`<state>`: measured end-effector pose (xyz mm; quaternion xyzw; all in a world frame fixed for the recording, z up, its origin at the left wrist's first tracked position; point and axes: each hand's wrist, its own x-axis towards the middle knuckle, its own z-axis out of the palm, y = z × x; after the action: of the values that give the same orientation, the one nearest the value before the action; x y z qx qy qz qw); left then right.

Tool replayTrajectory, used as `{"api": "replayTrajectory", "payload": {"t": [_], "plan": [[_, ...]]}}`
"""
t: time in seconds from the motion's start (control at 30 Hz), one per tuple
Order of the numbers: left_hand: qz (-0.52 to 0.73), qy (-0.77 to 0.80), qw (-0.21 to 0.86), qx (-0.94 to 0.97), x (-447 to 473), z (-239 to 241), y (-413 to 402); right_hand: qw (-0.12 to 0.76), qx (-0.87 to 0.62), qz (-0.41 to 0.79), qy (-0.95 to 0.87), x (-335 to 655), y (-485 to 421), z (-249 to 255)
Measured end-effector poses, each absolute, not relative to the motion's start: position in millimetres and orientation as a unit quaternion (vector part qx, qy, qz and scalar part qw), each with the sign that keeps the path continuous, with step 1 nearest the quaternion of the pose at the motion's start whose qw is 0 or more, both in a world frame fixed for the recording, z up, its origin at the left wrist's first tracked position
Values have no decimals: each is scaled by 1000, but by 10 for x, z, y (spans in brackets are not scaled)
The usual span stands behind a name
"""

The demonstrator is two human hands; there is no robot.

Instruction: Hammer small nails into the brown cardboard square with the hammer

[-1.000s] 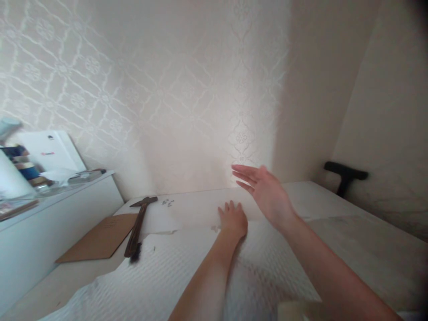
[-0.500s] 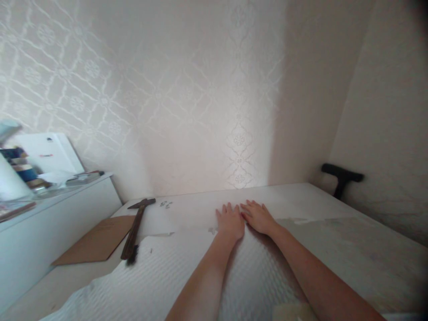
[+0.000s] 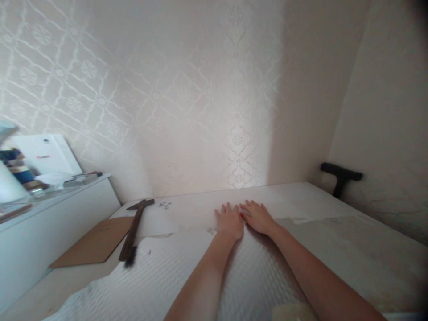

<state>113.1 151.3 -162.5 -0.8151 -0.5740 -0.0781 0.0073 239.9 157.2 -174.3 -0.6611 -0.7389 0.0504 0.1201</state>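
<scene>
My left hand (image 3: pixel 229 221) lies flat, palm down, fingers together, on the far edge of a white textured sheet (image 3: pixel 160 276) spread over a pale board (image 3: pixel 301 196). My right hand (image 3: pixel 257 216) rests flat beside it, fingers stretched out and touching the left hand's side. Both hands hold nothing. The sheet runs from under my forearms toward the wall.
A dark hammer (image 3: pixel 133 228) lies to the left, partly on a brown cardboard piece (image 3: pixel 95 243). Small nails (image 3: pixel 165 204) sit near the wall. A white cabinet (image 3: pixel 50 214) with clutter stands at the left. A black T-shaped handle (image 3: pixel 340 174) is at the right corner.
My right hand came down from the air and settled flat on the sheet next to my left hand. The left hand stayed in place.
</scene>
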Motion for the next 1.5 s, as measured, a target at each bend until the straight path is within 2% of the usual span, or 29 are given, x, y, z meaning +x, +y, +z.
{"api": "replayTrajectory", "payload": {"t": [1.5], "plan": [[-77,-571,2,-817,1135,-1608,1500,119,-661,47,-740,2404,1584,-1755]]}}
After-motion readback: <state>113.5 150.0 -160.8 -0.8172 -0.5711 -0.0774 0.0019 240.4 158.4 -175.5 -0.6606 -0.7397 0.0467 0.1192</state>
